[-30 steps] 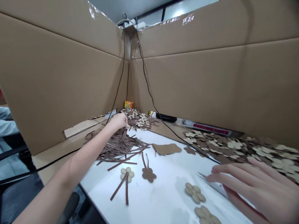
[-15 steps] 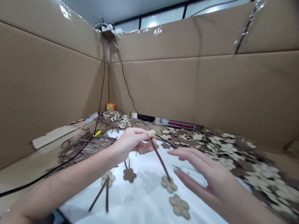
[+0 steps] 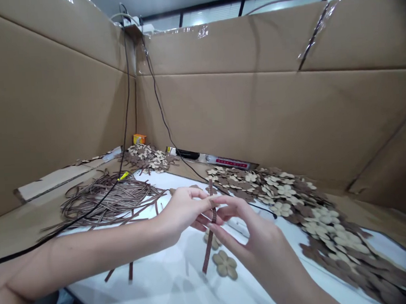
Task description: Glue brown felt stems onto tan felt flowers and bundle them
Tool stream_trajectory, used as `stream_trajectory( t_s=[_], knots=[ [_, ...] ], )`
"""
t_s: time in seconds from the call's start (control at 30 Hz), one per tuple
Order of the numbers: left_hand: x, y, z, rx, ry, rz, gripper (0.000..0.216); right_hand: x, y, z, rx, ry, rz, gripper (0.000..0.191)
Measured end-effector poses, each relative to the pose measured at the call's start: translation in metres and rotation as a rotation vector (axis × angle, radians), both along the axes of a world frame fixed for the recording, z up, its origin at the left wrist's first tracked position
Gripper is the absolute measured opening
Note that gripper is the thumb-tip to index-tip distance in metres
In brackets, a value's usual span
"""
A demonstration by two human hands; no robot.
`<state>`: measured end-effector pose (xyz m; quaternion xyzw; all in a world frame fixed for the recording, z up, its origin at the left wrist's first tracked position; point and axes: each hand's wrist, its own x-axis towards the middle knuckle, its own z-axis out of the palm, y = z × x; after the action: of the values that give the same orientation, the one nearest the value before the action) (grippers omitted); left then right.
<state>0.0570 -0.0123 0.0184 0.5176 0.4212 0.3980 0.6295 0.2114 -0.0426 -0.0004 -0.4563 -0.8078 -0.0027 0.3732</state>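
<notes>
Pinching a narrow brown strip, the left hand and right hand could drop it if either fingertip grip slackens.

Our fingers cover part of the brown strip, so we cannot see exactly how it sits in their pinch. Just below the fingers, a tan flower cutout lies partly hidden behind the strip and our right hand. Just right of the fingers, a white object runs behind that hand, too covered for us to name. Just above them, a brown cutout shows only its edge. Well beyond the fingers, the orange box has a label too small to read, and far to their right the cutout pile blurs toward the picture's edge.
</notes>
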Motion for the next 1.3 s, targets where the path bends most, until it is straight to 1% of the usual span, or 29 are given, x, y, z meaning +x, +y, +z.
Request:
stream_trajectory(
  t_s=[0.13, 0.23, 0.3, 0.37, 0.4, 0.47, 0.53, 0.57, 0.6, 0.63, 0.7, 0.77, 0.83, 0.97, 1.1, 1.3],
  knots=[
    [0.0, -0.004, 0.003, -0.037, -0.018, 0.0, 0.027, 0.001, -0.001, 0.004, 0.101, -0.037, 0.024, 0.01],
    [-0.002, -0.005, 0.001, -0.03, -0.028, -0.041, 0.029, 0.002, -0.001, 0.009, 0.111, -0.019, 0.054, 0.011],
    [-0.004, -0.002, -0.005, 0.018, -0.01, -0.07, 0.03, 0.003, 0.001, 0.012, 0.027, 0.049, 0.06, 0.014],
    [-0.006, 0.003, -0.015, 0.076, 0.034, -0.066, 0.03, 0.003, 0.004, 0.016, -0.127, 0.173, 0.054, 0.019],
    [-0.007, 0.006, -0.02, 0.106, 0.06, -0.039, 0.029, 0.004, 0.006, 0.017, -0.218, 0.245, 0.054, 0.022],
    [-0.011, 0.013, -0.029, 0.203, 0.107, 0.06, 0.026, 0.006, 0.01, 0.019, -0.384, 0.383, 0.053, 0.026],
    [-0.015, 0.018, -0.035, 0.376, 0.146, 0.178, 0.028, 0.008, 0.014, 0.019, -0.498, 0.472, 0.045, 0.031],
    [-0.017, 0.019, -0.035, 0.465, 0.168, 0.202, 0.028, 0.009, 0.016, 0.019, -0.535, 0.496, 0.041, 0.032],
    [-0.019, 0.019, -0.035, 0.542, 0.194, 0.188, 0.025, 0.01, 0.018, 0.019, -0.565, 0.507, 0.041, 0.033],
    [-0.02, 0.018, -0.034, 0.598, 0.221, 0.138, 0.023, 0.011, 0.019, 0.018, -0.59, 0.508, 0.048, 0.033],
    [-0.02, 0.013, -0.031, 0.638, 0.248, -0.019, 0.023, 0.012, 0.02, 0.017, -0.629, 0.507, 0.076, 0.031],
    [-0.018, 0.008, -0.029, 0.622, 0.234, -0.151, 0.027, 0.012, 0.021, 0.015, -0.65, 0.515, 0.098, 0.029],
    [-0.014, 0.003, -0.029, 0.589, 0.199, -0.207, 0.028, 0.011, 0.021, 0.014, -0.644, 0.51, 0.102, 0.029],
    [-0.01, 0.001, -0.036, 0.493, 0.122, -0.215, 0.027, 0.01, 0.021, 0.012, -0.581, 0.442, 0.095, 0.031],
    [-0.009, 0.003, -0.043, 0.385, 0.022, -0.211, 0.029, 0.009, 0.02, 0.01, -0.57, 0.443, 0.085, 0.031],
    [-0.01, 0.001, -0.044, 0.346, 0.022, -0.257, 0.033, 0.006, 0.018, 0.008, -0.549, 0.497, 0.076, 0.029]
  ],
)
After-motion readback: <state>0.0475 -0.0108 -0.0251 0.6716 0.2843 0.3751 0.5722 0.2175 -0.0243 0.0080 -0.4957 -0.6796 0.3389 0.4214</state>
